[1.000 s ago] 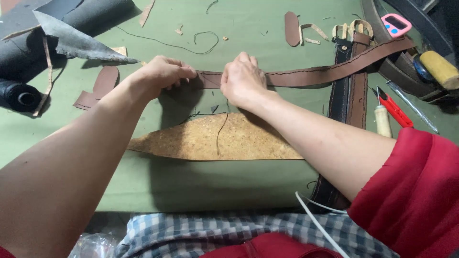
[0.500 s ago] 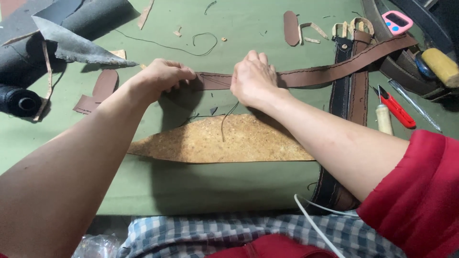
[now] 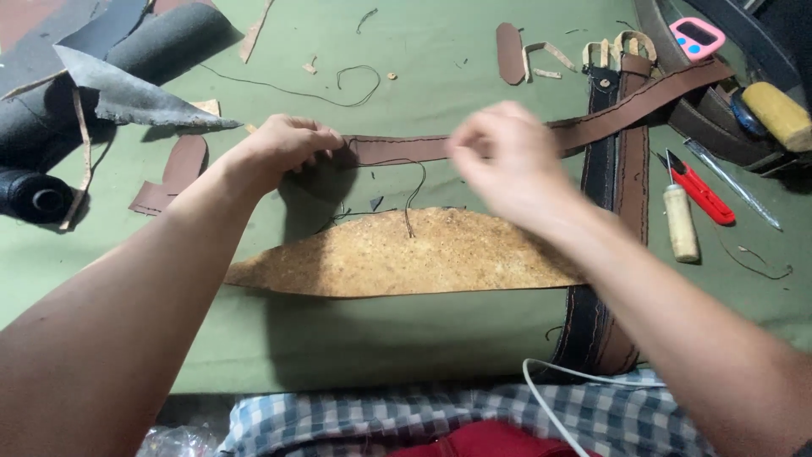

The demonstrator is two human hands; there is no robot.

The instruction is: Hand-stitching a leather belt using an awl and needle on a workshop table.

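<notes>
Now the left hand (image 3: 283, 148) presses down on the near end of a long brown leather strap (image 3: 397, 149), its fingers curled and pinching the strap's tip against the green-covered bench (image 3: 406, 330). From that hand the strap runs toward three o'clock and then rises toward one o'clock, where it crosses a dark stitched belt (image 3: 600, 178) that lies from twelve to six o'clock. The right hand (image 3: 507, 161) hovers blurred above the strap's middle, loosely closed; whether it pinches anything I cannot tell. A dark thread (image 3: 412, 190) trails from the strap toward six o'clock and ends on a tan, rough-grained leather piece (image 3: 423, 254) shaped like a shallow crescent, which lies just nearer the person than the strap.

At three o'clock from the right hand, past the belt, stand a wooden-handled awl (image 3: 681, 224) and red thread snips (image 3: 700, 188), side by side, with a thin metal tool (image 3: 732, 182) beyond them. A pink timer (image 3: 695, 38) sits at one o'clock, and a yellowish block (image 3: 776, 114) rests at two o'clock near the bench's edge. At ten o'clock from the left hand lies a grey pointed scrap (image 3: 135, 97) over rolled dark material (image 3: 152, 42), with a black thread spool (image 3: 34, 196) at nine o'clock and a small brown leather offcut (image 3: 173, 173) between them. A white cable (image 3: 550, 398) crosses the checked cloth (image 3: 406, 419) at six o'clock.
</notes>
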